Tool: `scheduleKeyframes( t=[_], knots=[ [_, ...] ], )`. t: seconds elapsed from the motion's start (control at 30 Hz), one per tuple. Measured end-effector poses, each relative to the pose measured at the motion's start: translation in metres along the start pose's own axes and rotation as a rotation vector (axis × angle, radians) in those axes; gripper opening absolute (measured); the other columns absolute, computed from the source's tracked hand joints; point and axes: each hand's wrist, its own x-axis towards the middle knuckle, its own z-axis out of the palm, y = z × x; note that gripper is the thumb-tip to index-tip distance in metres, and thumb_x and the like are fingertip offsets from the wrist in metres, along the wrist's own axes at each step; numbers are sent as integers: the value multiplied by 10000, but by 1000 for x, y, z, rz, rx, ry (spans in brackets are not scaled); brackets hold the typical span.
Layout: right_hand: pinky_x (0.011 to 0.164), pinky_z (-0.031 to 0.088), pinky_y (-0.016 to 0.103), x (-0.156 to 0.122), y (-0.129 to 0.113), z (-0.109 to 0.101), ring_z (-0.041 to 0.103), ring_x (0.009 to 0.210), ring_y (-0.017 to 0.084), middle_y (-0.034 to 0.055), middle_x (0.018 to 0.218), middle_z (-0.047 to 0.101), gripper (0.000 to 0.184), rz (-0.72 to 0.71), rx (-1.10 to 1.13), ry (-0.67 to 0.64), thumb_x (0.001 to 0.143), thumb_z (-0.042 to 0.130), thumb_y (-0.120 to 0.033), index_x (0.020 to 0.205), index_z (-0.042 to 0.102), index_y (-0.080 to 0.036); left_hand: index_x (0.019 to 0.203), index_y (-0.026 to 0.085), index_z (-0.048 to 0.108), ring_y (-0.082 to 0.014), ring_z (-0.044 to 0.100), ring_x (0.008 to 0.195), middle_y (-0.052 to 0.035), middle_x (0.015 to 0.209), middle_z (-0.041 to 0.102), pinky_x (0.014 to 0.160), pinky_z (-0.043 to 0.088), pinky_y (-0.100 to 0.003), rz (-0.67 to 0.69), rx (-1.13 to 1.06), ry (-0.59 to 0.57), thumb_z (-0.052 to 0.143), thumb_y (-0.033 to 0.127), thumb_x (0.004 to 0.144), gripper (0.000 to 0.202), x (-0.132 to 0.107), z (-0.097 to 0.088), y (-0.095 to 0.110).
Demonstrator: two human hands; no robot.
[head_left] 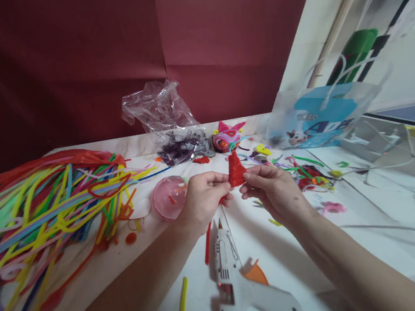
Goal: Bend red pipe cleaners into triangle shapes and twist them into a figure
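A small red cone (236, 170), apparently of coiled pipe cleaner, is held upright above the table between my two hands. My left hand (206, 197) pinches its lower left edge between thumb and fingers. On the opposite side, the fingertips of my right hand (274, 187) grip its lower right edge. Below the hands a white hot glue gun (228, 260) lies with its nozzle pointing away from me. A red pipe cleaner (208, 245) lies left of the nozzle, and a yellow one (182, 308) is nearer to me.
Colourful pipe cleaners (56, 207) spread over the left side. A pink dish (168, 202) sits beside my left hand. Behind are a clear plastic bag (164, 110) and a pink figure (224, 138). Scraps, white cables (391, 227) and a printed bag (317, 114) lie right.
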Motion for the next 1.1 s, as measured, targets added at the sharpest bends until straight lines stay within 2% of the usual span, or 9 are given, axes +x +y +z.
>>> scheduleKeyframes(
  t=[0.13, 0.4, 0.53, 0.63, 0.7, 0.8, 0.97, 1.1],
  knots=[
    [474, 524, 215, 0, 0, 0, 626, 458, 128, 26, 523, 663, 184, 1, 17, -20, 525, 782, -212, 618, 646, -130, 664, 106, 584, -70, 478, 404, 16, 476, 542, 418, 385, -194, 6, 18, -2, 529, 31, 667, 93, -1, -1, 2],
    [472, 512, 211, 1, 3, -1, 624, 437, 121, 10, 534, 666, 168, -34, 34, -31, 529, 773, -175, 620, 637, -136, 673, 111, 596, -80, 487, 412, 8, 488, 555, 417, 387, -202, 16, 44, 0, 534, 42, 653, 95, -3, 0, 1],
    [473, 509, 219, -1, -6, -2, 625, 454, 126, 1, 530, 657, 181, -24, 16, -17, 530, 768, -194, 633, 625, -152, 677, 107, 595, -80, 481, 415, 5, 490, 549, 418, 383, -203, 31, 12, 20, 550, 57, 640, 77, 0, -2, 0],
    [422, 474, 212, 2, -16, -11, 580, 410, 106, -35, 493, 606, 192, -63, 6, 18, 526, 759, -223, 632, 608, -171, 640, 108, 578, -73, 478, 429, 1, 512, 546, 406, 367, -191, 55, -65, 50, 547, 47, 623, 71, 4, -7, 2],
    [380, 428, 199, 6, -19, -21, 531, 375, 86, -42, 477, 569, 184, -63, -102, 15, 546, 746, -236, 621, 593, -168, 617, 110, 567, -67, 471, 427, -4, 526, 547, 398, 354, -186, 59, -103, 56, 540, 43, 621, 72, 5, -11, 5],
    [357, 374, 185, 16, -11, -36, 479, 349, 74, -39, 428, 546, 162, 62, -433, -88, 566, 722, -249, 591, 593, -154, 614, 108, 567, -58, 455, 412, -9, 545, 554, 379, 328, -181, 35, -121, 50, 533, 45, 623, 72, 6, -14, 9],
    [339, 332, 189, 23, 8, -40, 461, 338, 85, -12, 385, 545, 114, 174, -595, -166, 568, 715, -197, 524, 643, -120, 615, 106, 580, -41, 419, 397, 0, 535, 541, 362, 281, -169, 3, -91, 5, 563, 76, 633, 39, 3, -13, 8],
    [411, 390, 192, 13, -3, -29, 552, 472, 107, 6, 531, 618, 183, 115, -579, -168, 649, 686, -323, 641, 670, -140, 592, 115, 575, -35, 378, 373, 22, 472, 493, 351, 236, -171, -38, -6, -38, 582, 109, 633, 42, 0, -10, 4]
  ],
)
